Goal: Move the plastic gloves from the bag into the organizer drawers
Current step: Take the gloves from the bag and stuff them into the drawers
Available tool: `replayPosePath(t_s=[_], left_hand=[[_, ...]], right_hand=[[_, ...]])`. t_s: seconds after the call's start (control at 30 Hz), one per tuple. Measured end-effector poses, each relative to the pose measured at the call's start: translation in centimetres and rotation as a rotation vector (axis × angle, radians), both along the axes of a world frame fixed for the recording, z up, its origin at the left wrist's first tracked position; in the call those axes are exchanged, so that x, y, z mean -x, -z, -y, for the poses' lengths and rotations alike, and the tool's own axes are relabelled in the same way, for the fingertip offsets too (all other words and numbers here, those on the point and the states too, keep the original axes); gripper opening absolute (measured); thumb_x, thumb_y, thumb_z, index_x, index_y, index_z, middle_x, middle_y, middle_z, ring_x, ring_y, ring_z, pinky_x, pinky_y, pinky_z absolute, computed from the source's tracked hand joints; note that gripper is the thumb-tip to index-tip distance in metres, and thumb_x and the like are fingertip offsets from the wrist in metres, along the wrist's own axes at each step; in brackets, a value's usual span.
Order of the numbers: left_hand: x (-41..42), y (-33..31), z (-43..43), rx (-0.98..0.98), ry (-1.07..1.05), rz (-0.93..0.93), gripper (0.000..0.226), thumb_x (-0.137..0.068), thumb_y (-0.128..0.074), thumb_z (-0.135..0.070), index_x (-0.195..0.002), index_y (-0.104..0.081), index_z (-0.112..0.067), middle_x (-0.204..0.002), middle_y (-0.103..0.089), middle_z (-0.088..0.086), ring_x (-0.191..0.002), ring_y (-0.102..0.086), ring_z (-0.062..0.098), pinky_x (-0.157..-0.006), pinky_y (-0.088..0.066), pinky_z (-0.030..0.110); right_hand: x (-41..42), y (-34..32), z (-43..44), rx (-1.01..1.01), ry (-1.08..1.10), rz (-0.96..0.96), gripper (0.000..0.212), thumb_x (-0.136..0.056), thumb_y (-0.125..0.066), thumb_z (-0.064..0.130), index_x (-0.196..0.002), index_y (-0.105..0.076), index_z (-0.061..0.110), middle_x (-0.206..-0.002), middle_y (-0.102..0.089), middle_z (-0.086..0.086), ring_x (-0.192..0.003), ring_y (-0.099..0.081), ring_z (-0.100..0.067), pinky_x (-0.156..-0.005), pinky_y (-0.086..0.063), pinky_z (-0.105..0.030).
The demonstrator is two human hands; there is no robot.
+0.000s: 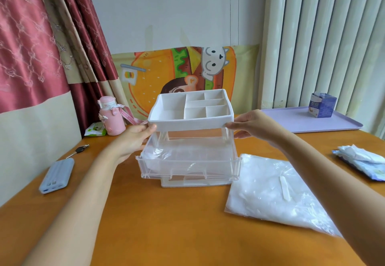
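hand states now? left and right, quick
Left hand: fingers curled round the left side of the organizer, holding it.
Right hand: open, straight fingers touching the organizer at its right corner.

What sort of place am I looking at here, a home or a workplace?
Probably a home room: red and beige embroidered curtains, a cartoon burger cloth against the wall, and a pink drink bottle, a key and a white plastic organizer on an orange wooden table.
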State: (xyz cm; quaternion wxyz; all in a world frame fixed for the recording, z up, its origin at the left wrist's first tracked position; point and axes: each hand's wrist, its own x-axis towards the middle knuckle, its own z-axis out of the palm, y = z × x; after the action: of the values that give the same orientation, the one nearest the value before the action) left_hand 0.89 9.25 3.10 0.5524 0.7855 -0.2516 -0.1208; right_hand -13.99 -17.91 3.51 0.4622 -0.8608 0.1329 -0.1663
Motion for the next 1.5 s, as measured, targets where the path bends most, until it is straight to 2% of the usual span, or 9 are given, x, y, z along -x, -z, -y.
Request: replayPosePath(t_s=[0.27,0.4,0.57,0.73,0.87,1.07,1.17,1.33,1.5], left_hand=[[1.7,-0.7,-2.1,-0.108,-0.014,0.031,0.039,-0.1,-0.048,-0.028,-0.134,-0.053,-0.01,-0.124,-0.061,0.0,-0.116,-0.056,0.015,-0.094,-0.045,0.025],[4.0,-3.2,-1.6,-0.222,-0.265,0.385,0.045,-0.096,-0.055,-0.034,-0.138,-0.049,-0.019,-0.134,-0.051,-0.001,-0.127,-0.047,0.02,-0.104,-0.036,0.034],[13.4,-4.2,1.3,-0.028,0.033,0.769,0.026,-0.094,-0.058,-0.027,-0.119,-0.062,-0.023,-0.117,-0.063,-0.011,-0.107,-0.057,-0.001,-0.092,-0.045,0.016],[20.2,2.1,6.1,-0.18,0.568,0.86,0.023,-0.097,-0.052,-0.027,-0.111,-0.067,-0.016,-0.104,-0.066,-0.003,-0.095,-0.058,0.009,-0.086,-0.045,0.028],[21.1,7.4,10.3,-0.342,0.701,0.725,0.032,-0.102,-0.043,-0.021,-0.129,-0.057,-0.012,-0.129,-0.056,0.005,-0.117,-0.053,0.019,-0.099,-0.036,0.022],[18.2,12.4,15.2,-0.639,0.6,0.664,0.063,-0.101,-0.036,-0.046,-0.154,-0.015,-0.019,-0.162,-0.006,-0.001,-0.149,0.001,0.015,-0.12,0.003,0.036],[17.2,14.1,15.8,-0.737,0.582,0.607,0.075,-0.096,-0.03,-0.062,-0.155,-0.004,-0.025,-0.162,0.007,-0.002,-0.148,0.014,0.017,-0.118,0.011,0.045],[16.8,15.0,15.8,-0.733,0.603,0.583,0.078,-0.093,-0.028,-0.068,-0.155,-0.001,-0.029,-0.162,0.009,-0.004,-0.147,0.016,0.017,-0.118,0.013,0.046],[16.8,15.2,15.8,-0.713,0.601,0.573,0.077,-0.093,-0.029,-0.068,-0.154,-0.001,-0.031,-0.162,0.01,-0.004,-0.147,0.016,0.015,-0.118,0.014,0.045]], right_hand=[[2.0,0.1,-1.6,-0.03,-0.017,0.019,0.031,-0.088,-0.065,0.034,-0.107,-0.073,0.012,-0.097,-0.074,-0.002,-0.085,-0.072,-0.014,-0.084,-0.057,-0.031],[3.7,1.2,-0.8,-0.072,0.041,0.007,0.03,-0.095,-0.057,0.027,-0.115,-0.067,0.007,-0.105,-0.072,-0.007,-0.087,-0.071,-0.015,-0.081,-0.058,-0.03],[8.3,4.6,1.1,0.419,0.075,-0.287,0.029,-0.096,-0.055,0.024,-0.122,-0.064,0.015,-0.126,-0.063,0.0,-0.108,-0.059,-0.012,-0.079,-0.043,-0.012],[13.8,10.2,5.0,0.627,0.153,-0.796,0.073,-0.078,-0.039,0.08,-0.143,-0.025,0.05,-0.16,-0.013,0.004,-0.147,-0.008,-0.021,-0.117,0.0,-0.051],[15.8,12.8,6.4,0.557,0.006,-0.838,0.127,-0.042,-0.009,0.101,-0.151,-0.011,0.036,-0.161,-0.003,-0.002,-0.148,0.0,-0.027,-0.119,-0.004,-0.045],[17.8,14.2,5.3,0.402,-0.018,-0.509,0.043,-0.096,-0.053,0.037,-0.135,-0.04,0.049,-0.154,-0.023,0.016,-0.142,-0.024,-0.009,-0.114,-0.021,-0.024],[18.0,14.5,6.7,0.254,0.29,-0.221,0.042,-0.092,-0.052,0.006,-0.113,-0.058,0.042,-0.134,-0.054,0.004,-0.115,-0.055,-0.012,-0.094,-0.045,-0.029],[17.1,13.9,9.7,0.398,0.543,-0.483,0.051,-0.085,-0.068,0.023,-0.133,-0.052,0.019,-0.131,-0.055,-0.008,-0.112,-0.054,-0.026,-0.087,-0.046,-0.032],[16.3,11.8,10.5,0.305,0.65,-0.306,0.007,-0.074,-0.077,0.014,-0.072,-0.072,0.018,-0.084,-0.072,-0.005,-0.071,-0.057,-0.016,-0.052,-0.038,-0.024]])
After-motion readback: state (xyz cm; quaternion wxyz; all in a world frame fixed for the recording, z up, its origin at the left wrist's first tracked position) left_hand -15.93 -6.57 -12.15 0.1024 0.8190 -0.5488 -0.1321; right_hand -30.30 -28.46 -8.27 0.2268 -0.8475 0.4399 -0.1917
